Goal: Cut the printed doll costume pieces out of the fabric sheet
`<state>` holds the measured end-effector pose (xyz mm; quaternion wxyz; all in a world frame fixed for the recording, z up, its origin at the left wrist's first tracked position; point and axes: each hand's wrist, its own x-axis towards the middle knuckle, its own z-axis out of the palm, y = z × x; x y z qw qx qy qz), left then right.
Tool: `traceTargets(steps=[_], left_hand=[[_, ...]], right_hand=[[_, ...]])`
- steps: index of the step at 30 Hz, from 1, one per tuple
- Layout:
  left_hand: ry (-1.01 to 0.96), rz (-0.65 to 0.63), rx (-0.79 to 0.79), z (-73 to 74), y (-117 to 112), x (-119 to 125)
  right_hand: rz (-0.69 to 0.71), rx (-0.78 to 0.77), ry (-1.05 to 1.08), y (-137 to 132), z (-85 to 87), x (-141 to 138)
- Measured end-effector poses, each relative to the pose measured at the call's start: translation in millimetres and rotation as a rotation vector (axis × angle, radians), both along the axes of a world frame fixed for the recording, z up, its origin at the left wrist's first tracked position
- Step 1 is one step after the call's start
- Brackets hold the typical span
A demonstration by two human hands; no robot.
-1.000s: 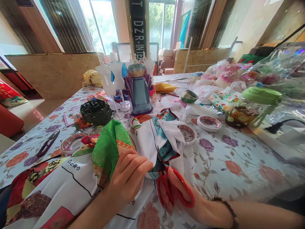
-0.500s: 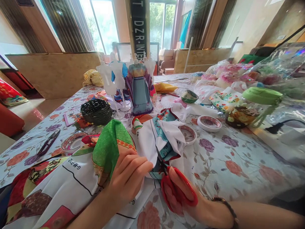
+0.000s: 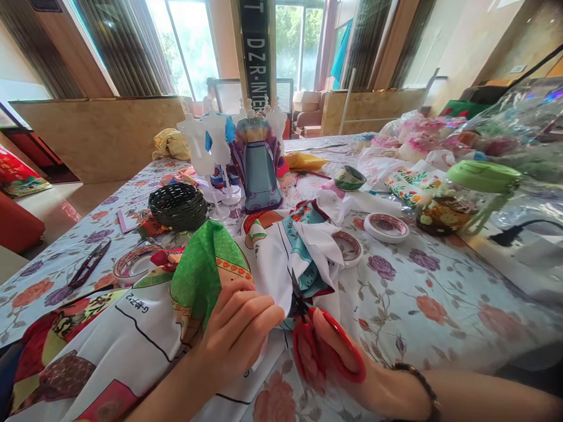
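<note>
My left hand (image 3: 243, 323) is closed on the printed fabric (image 3: 206, 264), pinching it near the edge; the fingertips are partly hidden behind the knuckles. Green, white and patterned areas of this cloth spread to the lower left, with black lines and small lettering. In my right hand (image 3: 345, 355) are red-handled scissors (image 3: 357, 361), their dark blades pointing up and away, slightly parted. The blades lie against the white and turquoise part of the cloth (image 3: 308, 249), just right of my left fingers. A dark bracelet circles my right wrist.
Rolls of tape (image 3: 386, 228) lie on the flowered tablecloth (image 3: 407, 301). Dark thread snips (image 3: 90, 263) rest at left, near a black woven basket (image 3: 177, 206). Small white mannequins and a dressed one (image 3: 259, 167) stand behind. A green-lidded jar (image 3: 452, 198) and plastic-wrapped items are at right.
The scissors' handles have spread slightly wider in my right hand. My left hand has shifted a touch to the right, still pinching the fabric.
</note>
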<state>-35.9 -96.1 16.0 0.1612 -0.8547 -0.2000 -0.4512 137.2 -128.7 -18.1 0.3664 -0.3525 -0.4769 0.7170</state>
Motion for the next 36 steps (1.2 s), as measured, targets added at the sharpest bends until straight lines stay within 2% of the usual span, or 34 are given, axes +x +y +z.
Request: traceTargets(steps=[5, 12, 19, 26, 30, 33, 36], left_hand=[[-0.004, 0.011, -0.003, -0.9, -1, -1], [-0.002, -0.021, 0.019, 1.4, -1, -1], [-0.004, -0.018, 0.041, 3.0, -1, -2], [-0.009, -0.015, 0.053, 3.7, -2, -4], [-0.003, -0.041, 0.050, 3.8, -2, -4], [-0.081, -0.054, -0.002, 1.6, -1, -3], [-0.222, -0.027, -0.155, -3.3, 0, -1]], right_hand=[[0.000, -0.054, -0.027, -1, 4.4, 1], [0.047, 0.095, -0.052, 0, -0.1, 4], [0.009, -0.078, -0.019, 1, -8.7, 0], [0.078, 0.084, -0.105, 0, 0.7, 6], [0.049, -0.023, -0.033, 0, -0.5, 4], [0.006, -0.048, -0.005, -1, -2.9, 1], [-0.001, -0.067, -0.015, -1, -4.4, 0]])
